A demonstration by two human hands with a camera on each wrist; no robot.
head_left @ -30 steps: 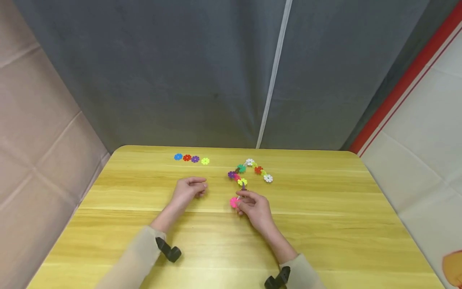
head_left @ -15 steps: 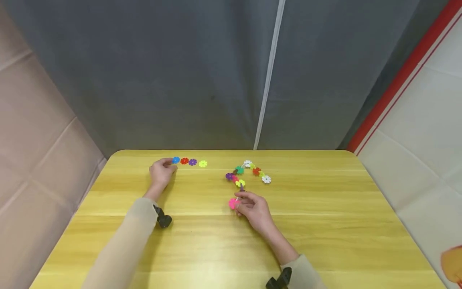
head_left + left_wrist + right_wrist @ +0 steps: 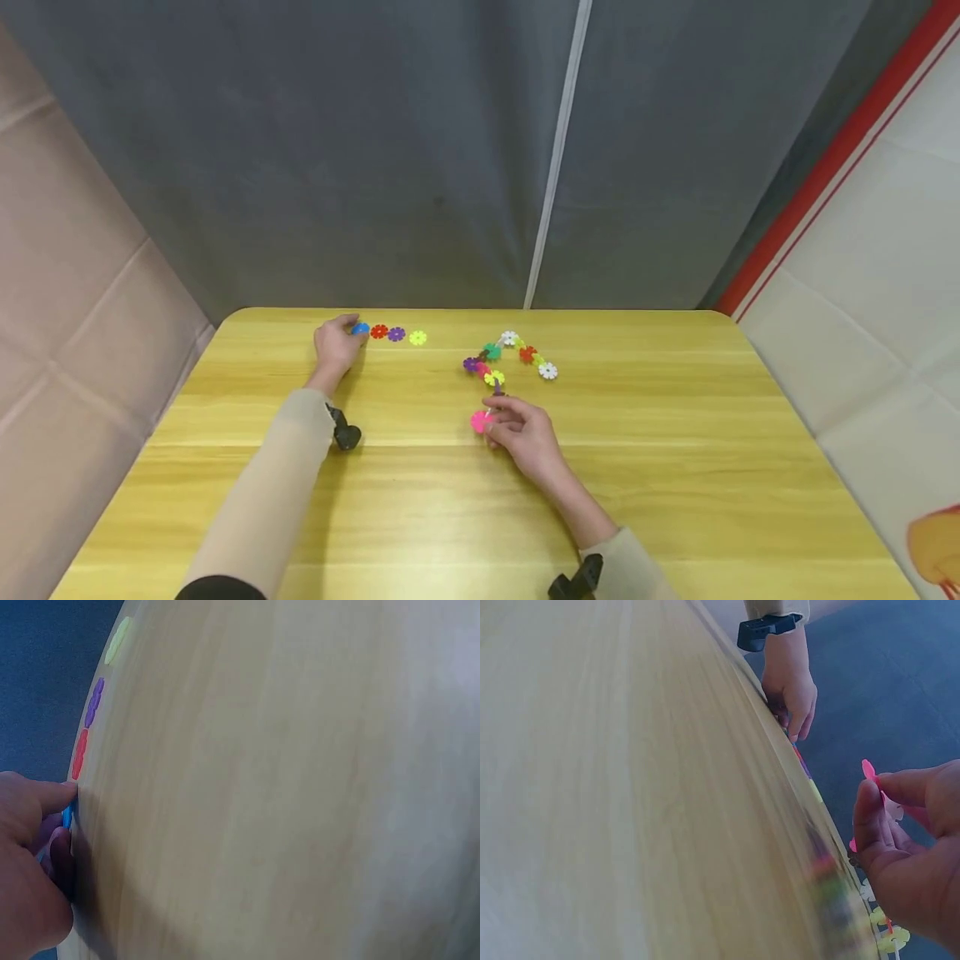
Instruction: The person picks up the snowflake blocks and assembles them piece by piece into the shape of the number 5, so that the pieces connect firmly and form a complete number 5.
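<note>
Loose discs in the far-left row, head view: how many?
4, left to right: blue, pinched by the left hand; red; purple; yellow. None seems hidden.

Four loose flower discs lie in a row on the desk (image 3: pixel 675 467): one blue disc (image 3: pixel 361 329), one red disc (image 3: pixel 379 332), one purple disc (image 3: pixel 397 334) and one yellow disc (image 3: pixel 418 337). One chain of joined discs (image 3: pixel 510 357) lies apart from them, and one pink disc (image 3: pixel 480 422) ends it. Two hands are in view.

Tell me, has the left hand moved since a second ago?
Yes. The left hand went from mid-table out to the far-left end of the loose row, and now pinches the blue disc beside the red disc.
</note>
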